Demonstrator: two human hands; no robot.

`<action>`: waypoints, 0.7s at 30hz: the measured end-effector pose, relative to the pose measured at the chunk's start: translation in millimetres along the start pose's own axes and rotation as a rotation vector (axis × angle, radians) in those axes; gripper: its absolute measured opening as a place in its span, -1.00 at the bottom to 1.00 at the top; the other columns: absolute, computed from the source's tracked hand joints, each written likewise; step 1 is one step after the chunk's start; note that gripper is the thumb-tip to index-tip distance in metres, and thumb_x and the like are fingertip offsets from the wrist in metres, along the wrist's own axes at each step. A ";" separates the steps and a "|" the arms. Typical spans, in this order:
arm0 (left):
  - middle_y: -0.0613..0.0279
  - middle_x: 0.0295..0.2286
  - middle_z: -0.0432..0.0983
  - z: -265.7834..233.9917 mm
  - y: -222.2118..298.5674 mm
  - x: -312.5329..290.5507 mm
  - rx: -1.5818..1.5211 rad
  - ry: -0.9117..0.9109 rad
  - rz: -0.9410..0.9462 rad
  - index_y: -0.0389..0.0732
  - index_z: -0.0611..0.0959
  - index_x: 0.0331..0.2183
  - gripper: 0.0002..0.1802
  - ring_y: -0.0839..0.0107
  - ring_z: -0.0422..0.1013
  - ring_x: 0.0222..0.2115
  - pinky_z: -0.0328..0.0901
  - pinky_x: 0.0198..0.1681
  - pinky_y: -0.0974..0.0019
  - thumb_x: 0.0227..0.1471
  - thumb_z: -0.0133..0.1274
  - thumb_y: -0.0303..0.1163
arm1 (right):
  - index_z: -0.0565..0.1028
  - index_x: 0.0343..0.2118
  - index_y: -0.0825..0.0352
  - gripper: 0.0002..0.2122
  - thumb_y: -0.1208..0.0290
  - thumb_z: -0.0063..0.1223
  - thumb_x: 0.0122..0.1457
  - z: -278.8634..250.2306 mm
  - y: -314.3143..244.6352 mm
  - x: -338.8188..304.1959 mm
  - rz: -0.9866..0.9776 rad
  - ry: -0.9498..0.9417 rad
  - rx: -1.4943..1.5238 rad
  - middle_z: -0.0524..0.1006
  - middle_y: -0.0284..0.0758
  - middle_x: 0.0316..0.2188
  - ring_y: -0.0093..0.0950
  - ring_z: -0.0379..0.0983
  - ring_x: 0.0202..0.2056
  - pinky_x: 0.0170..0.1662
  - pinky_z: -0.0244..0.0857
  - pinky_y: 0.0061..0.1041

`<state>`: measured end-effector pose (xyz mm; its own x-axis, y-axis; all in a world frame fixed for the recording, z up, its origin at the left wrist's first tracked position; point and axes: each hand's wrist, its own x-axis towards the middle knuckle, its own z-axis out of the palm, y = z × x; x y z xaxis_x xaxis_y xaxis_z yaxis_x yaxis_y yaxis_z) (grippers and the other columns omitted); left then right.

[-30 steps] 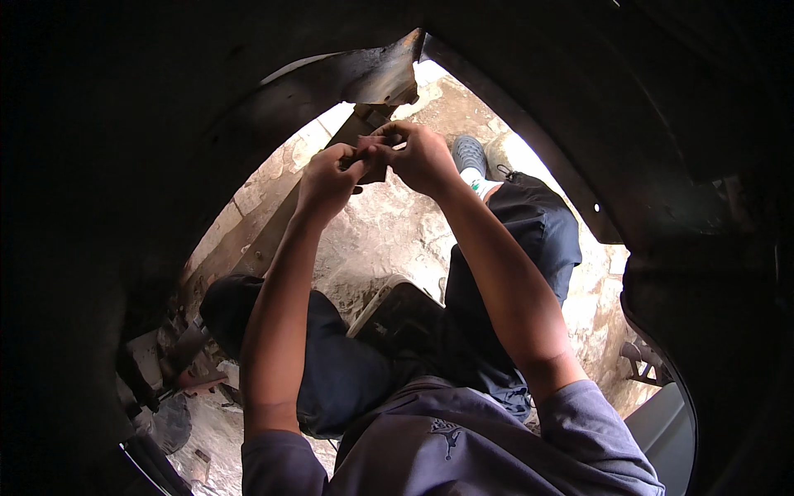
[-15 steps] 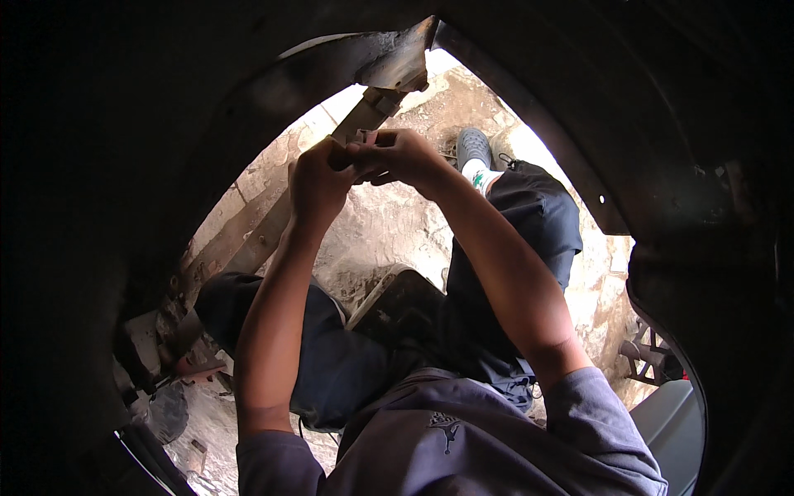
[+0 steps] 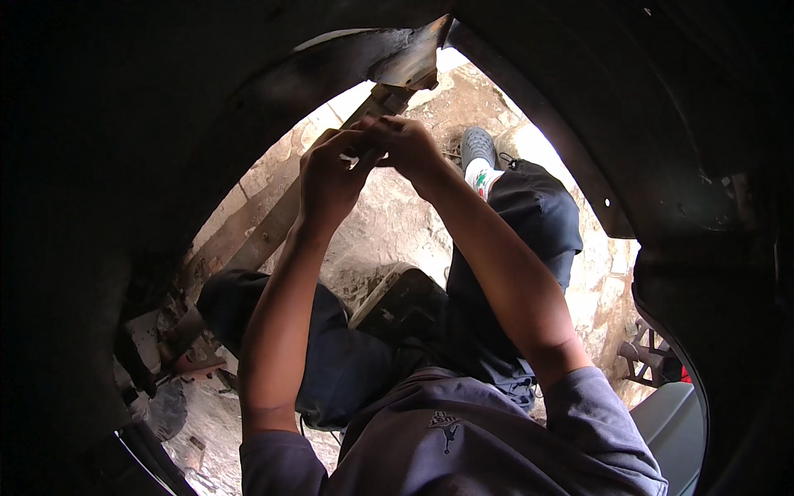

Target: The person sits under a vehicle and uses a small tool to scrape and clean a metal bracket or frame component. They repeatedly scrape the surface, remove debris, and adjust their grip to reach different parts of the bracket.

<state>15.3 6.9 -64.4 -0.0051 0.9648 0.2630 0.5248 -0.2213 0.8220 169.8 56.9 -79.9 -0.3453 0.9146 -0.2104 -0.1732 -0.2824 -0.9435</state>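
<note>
Both hands raised at far centre: left hand (image 3: 329, 178) and right hand (image 3: 405, 145) pinch closed on something small I cannot make out, just below the dark metal panel edge (image 3: 405, 62); fastening step, I judge, needing steady fingertip alignment next.

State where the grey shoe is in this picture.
In the head view the grey shoe sits upper centre on the stony ground, just right of the right hand, above a white sock.

A rusty, brownish metal bracket (image 3: 387, 97) is seen slanting down from the dark curved panel's edge, its lower end hidden by fingers.
</note>
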 end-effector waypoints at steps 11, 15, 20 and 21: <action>0.07 -0.17 0.68 -4.9 12.3 4.5 -0.044 -0.156 -0.083 -0.25 0.74 -0.15 -0.71 0.23 0.63 -0.20 0.51 -0.11 0.19 0.15 0.29 -0.29 | 0.51 -0.14 0.43 -0.73 0.26 0.12 0.39 16.9 -9.1 38.8 -0.043 0.816 0.636 0.56 -0.28 -0.31 -0.46 0.51 -0.42 -0.39 0.46 -0.38; 0.08 -0.18 0.70 -6.3 9.8 8.8 0.039 -0.078 -0.030 -0.25 0.75 -0.12 -0.72 0.27 0.64 -0.21 0.48 -0.10 0.26 0.27 0.07 -0.32 | 0.44 -0.33 0.23 -0.69 0.08 0.01 0.42 29.3 -10.1 51.9 0.081 0.694 0.897 0.42 -0.38 -0.49 -0.43 0.34 -0.56 -0.50 0.27 -0.37; 0.02 -0.17 0.66 -16.1 -2.8 19.6 -0.183 0.000 -0.225 -0.22 0.76 -0.16 -0.62 0.14 0.62 -0.14 0.43 0.01 0.15 0.09 -0.08 -0.61 | 0.31 -0.45 0.15 -0.59 -0.04 -0.18 0.48 57.1 -15.5 66.2 0.080 0.697 1.076 0.27 -0.45 -0.62 -0.48 0.21 -0.61 -0.52 0.16 -0.43; 0.02 -0.16 0.65 -16.2 -7.3 19.8 -0.093 0.020 -0.199 -0.22 0.76 -0.16 -0.58 0.15 0.62 -0.15 0.43 0.01 0.16 0.07 -0.13 -0.61 | 0.31 -0.44 0.14 -0.58 -0.07 -0.23 0.48 60.3 -15.8 66.8 0.029 0.679 1.083 0.25 -0.46 -0.62 -0.52 0.19 -0.60 -0.50 0.15 -0.47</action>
<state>-2.4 25.4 -57.0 -0.1184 0.9879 0.1004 0.4308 -0.0400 0.9015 93.9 105.0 -63.7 0.1216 0.7772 -0.6174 -0.9439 -0.1019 -0.3142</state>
